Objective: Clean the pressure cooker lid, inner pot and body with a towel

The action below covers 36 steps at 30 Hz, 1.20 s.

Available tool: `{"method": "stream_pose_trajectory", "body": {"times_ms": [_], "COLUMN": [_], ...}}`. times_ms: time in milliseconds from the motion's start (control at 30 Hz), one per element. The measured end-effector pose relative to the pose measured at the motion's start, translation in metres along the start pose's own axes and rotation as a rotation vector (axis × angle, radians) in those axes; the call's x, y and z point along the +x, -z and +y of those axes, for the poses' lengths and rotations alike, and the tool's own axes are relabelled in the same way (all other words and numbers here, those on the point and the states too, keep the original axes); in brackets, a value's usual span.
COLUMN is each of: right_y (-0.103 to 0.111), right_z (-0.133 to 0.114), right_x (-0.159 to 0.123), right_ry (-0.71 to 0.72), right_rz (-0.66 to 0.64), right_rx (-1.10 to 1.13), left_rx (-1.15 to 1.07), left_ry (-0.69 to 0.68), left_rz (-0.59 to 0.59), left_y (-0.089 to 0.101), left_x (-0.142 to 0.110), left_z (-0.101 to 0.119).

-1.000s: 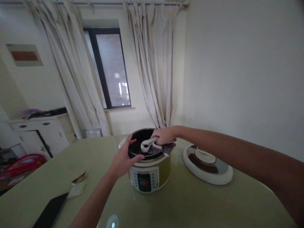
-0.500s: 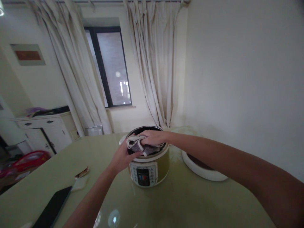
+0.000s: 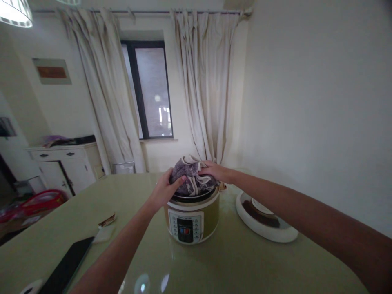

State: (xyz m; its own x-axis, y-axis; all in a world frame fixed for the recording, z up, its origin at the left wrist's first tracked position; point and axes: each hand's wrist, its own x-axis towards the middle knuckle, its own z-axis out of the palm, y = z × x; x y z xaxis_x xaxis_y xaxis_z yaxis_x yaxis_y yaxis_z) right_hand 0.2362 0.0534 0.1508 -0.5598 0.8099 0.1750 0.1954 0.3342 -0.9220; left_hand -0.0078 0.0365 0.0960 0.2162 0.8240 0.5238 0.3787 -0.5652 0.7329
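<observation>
A rice cooker (image 3: 211, 220) with a control panel on its front stands on the table, its lid off. Over its dark opening sits a bunched grey-purple cloth (image 3: 191, 181) with pale edges. My left hand (image 3: 165, 188) grips the cloth from the left, thumb across its front. From the right, my right hand (image 3: 216, 171) holds the cloth, its fingers partly hidden in the folds. The cloth covers most of the cooker's inside. To the right, the round white-rimmed lid (image 3: 263, 232) lies on the table, partly behind my right forearm.
The greenish glossy table (image 3: 245, 269) reaches back toward the wall. At left lie a dark tablet-like slab (image 3: 69, 261) and a small brown and white item (image 3: 107, 220). Behind are a white cabinet (image 3: 73, 167), a red basket (image 3: 43, 204) and curtains (image 3: 208, 90).
Both hands have lifted the cloth from inside the cooker to above its rim, where it is bunched larger. The view has shifted, showing more of the lid.
</observation>
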Motion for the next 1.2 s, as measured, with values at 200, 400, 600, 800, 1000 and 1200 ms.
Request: {"method": "stream_pose_trajectory", "body": {"times_ms": [200, 400, 600, 800, 1000, 1200], "right_y": [0.003, -0.011, 0.010, 0.010, -0.023, -0.015], "right_z": [-0.009, -0.006, -0.019, -0.026, 0.003, -0.021], "right_x": [-0.006, 0.000, -0.008, -0.039, -0.064, -0.063], "right_ry": [-0.021, 0.176, 0.466, 0.582, 0.422, 0.447], "right_rz": [0.107, 0.163, 0.360, 0.095, -0.110, -0.278], "right_rx": [0.028, -0.118, -0.728, -1.028, -1.088, -1.347], "left_rx": [0.102, 0.176, 0.098, 0.502, 0.643, 0.695], "left_ry": [-0.068, -0.114, -0.129, -0.193, -0.323, -0.330], "left_rz": [0.139, 0.201, 0.087, -0.233, -0.245, -0.223], "left_y": [0.004, -0.010, 0.002, 0.026, 0.018, 0.013], "left_x": [0.019, 0.029, 0.018, -0.011, -0.023, -0.022], "left_z": [0.011, 0.033, 0.016, -0.020, -0.029, -0.029]}}
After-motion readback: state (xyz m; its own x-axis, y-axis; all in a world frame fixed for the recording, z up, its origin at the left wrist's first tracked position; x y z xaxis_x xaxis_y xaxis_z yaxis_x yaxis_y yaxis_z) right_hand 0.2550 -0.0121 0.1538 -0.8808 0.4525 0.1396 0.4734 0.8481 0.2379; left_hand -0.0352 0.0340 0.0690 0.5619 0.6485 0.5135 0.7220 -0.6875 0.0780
